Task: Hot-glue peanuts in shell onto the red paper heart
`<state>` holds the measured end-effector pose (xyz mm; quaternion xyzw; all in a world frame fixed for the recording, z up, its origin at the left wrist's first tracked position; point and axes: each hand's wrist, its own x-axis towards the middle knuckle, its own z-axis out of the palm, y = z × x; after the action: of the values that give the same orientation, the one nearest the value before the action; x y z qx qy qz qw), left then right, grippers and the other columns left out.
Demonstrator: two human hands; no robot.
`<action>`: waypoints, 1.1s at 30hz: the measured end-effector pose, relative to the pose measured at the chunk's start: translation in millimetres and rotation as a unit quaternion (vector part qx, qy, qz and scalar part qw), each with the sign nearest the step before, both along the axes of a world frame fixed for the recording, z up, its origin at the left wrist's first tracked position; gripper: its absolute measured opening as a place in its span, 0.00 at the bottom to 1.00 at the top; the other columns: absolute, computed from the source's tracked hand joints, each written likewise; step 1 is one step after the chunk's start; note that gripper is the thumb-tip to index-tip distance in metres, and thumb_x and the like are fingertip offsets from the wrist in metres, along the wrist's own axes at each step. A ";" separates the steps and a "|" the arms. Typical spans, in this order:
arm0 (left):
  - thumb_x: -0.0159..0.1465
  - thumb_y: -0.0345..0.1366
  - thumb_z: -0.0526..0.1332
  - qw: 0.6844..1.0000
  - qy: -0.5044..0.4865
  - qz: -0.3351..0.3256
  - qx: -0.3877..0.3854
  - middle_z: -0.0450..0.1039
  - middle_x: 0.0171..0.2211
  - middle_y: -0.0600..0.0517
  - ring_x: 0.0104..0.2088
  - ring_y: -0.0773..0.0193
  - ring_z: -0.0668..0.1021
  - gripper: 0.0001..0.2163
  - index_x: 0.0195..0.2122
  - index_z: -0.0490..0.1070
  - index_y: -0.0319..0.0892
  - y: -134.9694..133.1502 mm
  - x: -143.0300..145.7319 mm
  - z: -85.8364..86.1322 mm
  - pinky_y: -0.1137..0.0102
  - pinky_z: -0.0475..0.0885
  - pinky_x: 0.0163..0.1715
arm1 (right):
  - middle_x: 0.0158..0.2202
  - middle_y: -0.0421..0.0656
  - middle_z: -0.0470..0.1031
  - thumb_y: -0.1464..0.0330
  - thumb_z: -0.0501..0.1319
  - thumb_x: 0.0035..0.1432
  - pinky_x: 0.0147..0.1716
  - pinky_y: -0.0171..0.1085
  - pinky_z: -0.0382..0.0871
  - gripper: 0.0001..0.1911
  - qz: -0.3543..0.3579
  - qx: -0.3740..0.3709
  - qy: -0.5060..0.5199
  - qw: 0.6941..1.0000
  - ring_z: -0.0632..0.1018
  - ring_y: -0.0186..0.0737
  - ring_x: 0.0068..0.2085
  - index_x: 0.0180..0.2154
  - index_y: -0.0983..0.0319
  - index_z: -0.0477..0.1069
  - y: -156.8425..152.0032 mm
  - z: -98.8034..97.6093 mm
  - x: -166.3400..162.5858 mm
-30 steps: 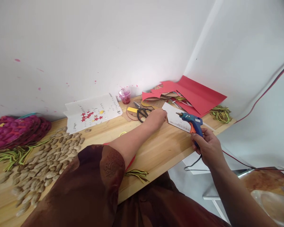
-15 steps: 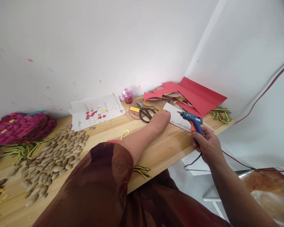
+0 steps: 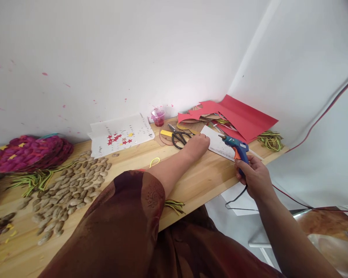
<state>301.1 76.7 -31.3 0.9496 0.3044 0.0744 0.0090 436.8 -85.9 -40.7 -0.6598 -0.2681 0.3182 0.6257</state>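
Note:
My right hand (image 3: 253,173) is wrapped round the handle of a blue hot glue gun (image 3: 240,150) with an orange trigger. Its nozzle points left, over a white sheet of paper (image 3: 217,143) on the wooden table. My left hand (image 3: 198,146) is closed at that sheet's left edge, with the knuckles up; what its fingers hold, if anything, is hidden. Just left of it lie black-handled scissors (image 3: 179,138) and a yellow strip (image 3: 166,133). A loop of yellow cord (image 3: 154,162) shows beside my left forearm.
Red paper (image 3: 246,119) and cardboard pieces fill the back right corner, near green strands (image 3: 269,139). A cup of pink liquid (image 3: 158,116) stands by the wall. Further left are paper with red stars (image 3: 120,135), many peanuts (image 3: 72,185) and purple decorated discs (image 3: 31,152).
The view has shifted slightly, so the table's things sit a little further right. Both hands keep nearly the same place, and the glue gun is still in my right hand.

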 end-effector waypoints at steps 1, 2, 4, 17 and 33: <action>0.72 0.24 0.50 1.000 -0.001 0.002 0.003 0.76 0.47 0.36 0.52 0.54 0.78 0.13 0.50 0.73 0.32 -1.1 0.1 -0.9 0.64 0.74 0.49 | 0.22 0.34 0.70 0.63 0.73 0.46 0.08 0.26 0.51 0.17 -0.002 0.001 0.002 1.000 0.67 0.29 0.15 0.33 0.59 0.68 0.1 0.0 0.1; 0.72 0.24 0.50 1.000 -0.002 0.005 0.005 0.75 0.48 0.36 0.52 0.55 0.78 0.13 0.50 0.73 0.32 -2.1 0.2 -1.6 0.64 0.74 0.49 | 0.22 0.34 0.70 0.63 0.73 0.46 0.08 0.26 0.52 0.17 -0.004 0.002 0.003 1.000 0.67 0.29 0.15 0.34 0.59 0.68 0.1 -0.2 0.2; 0.72 0.24 0.50 1.000 -0.003 0.010 0.007 0.75 0.48 0.36 0.52 0.55 0.78 0.13 0.50 0.72 0.31 -3.9 1.0 -2.3 0.64 0.74 0.49 | 0.22 0.34 0.70 0.63 0.73 0.46 0.09 0.26 0.52 0.17 -0.007 0.002 0.007 1.000 0.67 0.29 0.15 0.34 0.59 0.68 0.1 -0.4 0.3; 0.70 0.41 0.62 0.998 0.002 0.007 -0.063 0.74 0.52 0.45 0.48 0.56 0.78 0.15 0.54 0.71 0.39 17.5 -7.5 4.5 0.56 0.78 0.48 | 0.21 0.34 0.70 0.62 0.75 0.43 0.08 0.27 0.51 0.20 -0.020 0.025 0.007 0.999 0.67 0.30 0.16 0.33 0.59 0.67 0.1 2.3 -5.9; 0.69 0.22 0.53 0.984 -0.091 0.040 -0.145 0.75 0.51 0.38 0.53 0.53 0.79 0.11 0.49 0.72 0.32 4.7 -1.4 7.8 0.57 0.74 0.53 | 0.22 0.33 0.70 0.63 0.75 0.44 0.09 0.27 0.51 0.20 -0.011 0.005 0.017 1.000 0.67 0.29 0.15 0.34 0.59 0.67 -0.9 2.6 -2.8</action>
<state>299.7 81.4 -23.5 0.9145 0.3480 0.1155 0.1710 434.0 -86.8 -38.1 -0.6543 -0.2518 0.3209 0.6367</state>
